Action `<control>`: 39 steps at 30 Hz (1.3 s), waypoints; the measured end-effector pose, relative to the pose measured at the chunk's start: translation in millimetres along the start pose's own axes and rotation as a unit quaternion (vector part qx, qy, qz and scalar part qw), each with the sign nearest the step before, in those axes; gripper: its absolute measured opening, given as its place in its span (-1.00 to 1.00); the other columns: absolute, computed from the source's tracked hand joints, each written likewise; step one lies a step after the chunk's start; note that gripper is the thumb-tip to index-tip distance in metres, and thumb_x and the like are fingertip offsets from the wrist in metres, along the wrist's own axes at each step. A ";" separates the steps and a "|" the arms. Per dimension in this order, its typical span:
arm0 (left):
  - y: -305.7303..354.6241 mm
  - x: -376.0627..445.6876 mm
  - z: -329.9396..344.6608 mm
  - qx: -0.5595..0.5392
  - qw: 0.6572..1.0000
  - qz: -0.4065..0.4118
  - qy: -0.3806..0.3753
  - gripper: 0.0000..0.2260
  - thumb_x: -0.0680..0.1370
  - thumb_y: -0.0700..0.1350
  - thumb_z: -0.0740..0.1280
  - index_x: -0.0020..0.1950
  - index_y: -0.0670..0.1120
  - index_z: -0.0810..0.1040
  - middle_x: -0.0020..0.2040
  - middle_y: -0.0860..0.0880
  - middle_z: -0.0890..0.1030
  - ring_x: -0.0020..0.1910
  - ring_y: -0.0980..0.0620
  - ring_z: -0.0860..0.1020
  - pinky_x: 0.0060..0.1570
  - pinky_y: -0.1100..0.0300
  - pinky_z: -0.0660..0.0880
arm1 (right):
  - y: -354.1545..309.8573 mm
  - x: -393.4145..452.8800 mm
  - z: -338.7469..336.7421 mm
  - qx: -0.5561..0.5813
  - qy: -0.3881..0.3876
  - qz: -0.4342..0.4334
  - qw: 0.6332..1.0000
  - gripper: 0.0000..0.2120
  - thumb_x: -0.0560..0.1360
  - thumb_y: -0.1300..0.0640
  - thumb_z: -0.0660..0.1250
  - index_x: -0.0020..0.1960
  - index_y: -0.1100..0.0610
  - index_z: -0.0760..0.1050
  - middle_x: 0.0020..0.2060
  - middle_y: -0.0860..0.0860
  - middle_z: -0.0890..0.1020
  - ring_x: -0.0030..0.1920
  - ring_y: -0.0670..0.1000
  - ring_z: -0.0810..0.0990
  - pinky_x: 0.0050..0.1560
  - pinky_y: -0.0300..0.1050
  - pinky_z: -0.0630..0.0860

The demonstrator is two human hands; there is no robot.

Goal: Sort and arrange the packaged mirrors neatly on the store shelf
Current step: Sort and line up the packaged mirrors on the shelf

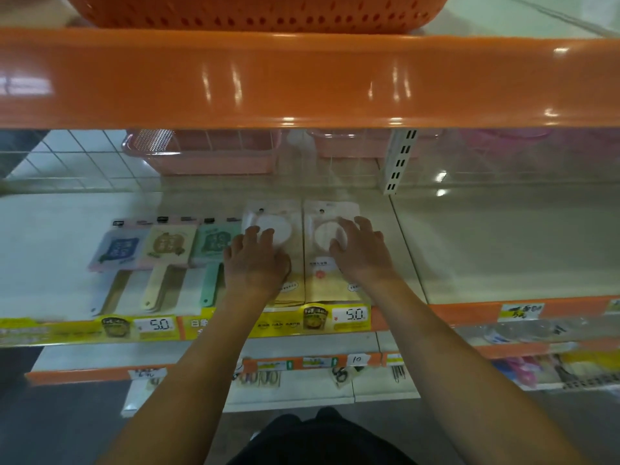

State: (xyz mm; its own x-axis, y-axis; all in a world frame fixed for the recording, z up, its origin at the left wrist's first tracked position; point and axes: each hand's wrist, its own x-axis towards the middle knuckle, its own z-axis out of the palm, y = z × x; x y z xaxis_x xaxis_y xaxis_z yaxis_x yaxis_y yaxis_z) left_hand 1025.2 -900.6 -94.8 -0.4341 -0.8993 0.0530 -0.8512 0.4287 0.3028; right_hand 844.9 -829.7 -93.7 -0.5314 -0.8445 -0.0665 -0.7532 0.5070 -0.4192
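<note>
Two flat, loosely spread hands, left hand (256,260) and right hand (360,250), press side-by-side mirror packs (330,290).

We are seeing an orange perforated basket (255,10) sitting on the top shelf, pink baskets (201,152) showing behind the wire grid, and yellow price labels (154,325) lining the near edge.
</note>
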 end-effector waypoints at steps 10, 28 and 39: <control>-2.8 4.6 2.1 0.004 0.999 0.029 0.015 -0.62 0.53 0.02 0.22 0.33 -0.03 0.41 0.38 -0.06 0.37 0.33 -0.15 0.33 0.28 -0.07 0.24 | -9.6 3.9 14.1 -0.016 -0.006 -0.014 1.000 -0.55 0.55 -0.09 0.14 0.43 -0.05 0.29 0.49 0.04 0.21 0.34 0.26 0.32 0.27 0.11 0.33; 27.1 -5.2 23.0 -0.001 0.993 0.113 0.030 -0.76 0.55 0.03 0.23 0.16 0.02 0.54 0.28 -0.06 0.44 0.32 -0.16 0.32 0.24 -0.03 0.24 | 16.1 -38.1 3.1 0.063 0.009 0.036 0.997 -0.72 0.55 0.04 0.16 0.23 0.07 0.42 0.13 0.12 0.45 0.10 0.24 0.42 -0.01 -0.05 0.34; 13.0 -10.7 8.9 -0.011 0.994 0.072 0.077 -0.59 0.46 0.07 0.13 0.20 -0.07 0.54 0.24 -0.13 0.51 0.24 -0.24 0.44 0.16 -0.11 0.36 | -4.5 -33.7 -2.9 0.003 0.067 0.022 0.997 -0.51 0.55 -0.07 0.21 0.44 0.00 0.30 0.43 0.08 0.29 0.35 0.23 0.29 0.26 0.07 0.33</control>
State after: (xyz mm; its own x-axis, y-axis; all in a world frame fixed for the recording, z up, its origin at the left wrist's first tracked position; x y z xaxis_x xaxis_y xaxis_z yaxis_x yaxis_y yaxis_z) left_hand 1016.2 -884.7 -99.9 -0.4998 -0.8314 0.2428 -0.7759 0.5543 0.3012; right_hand 865.0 -803.0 -87.0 -0.6111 -0.7907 0.0373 -0.7259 0.5409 -0.4248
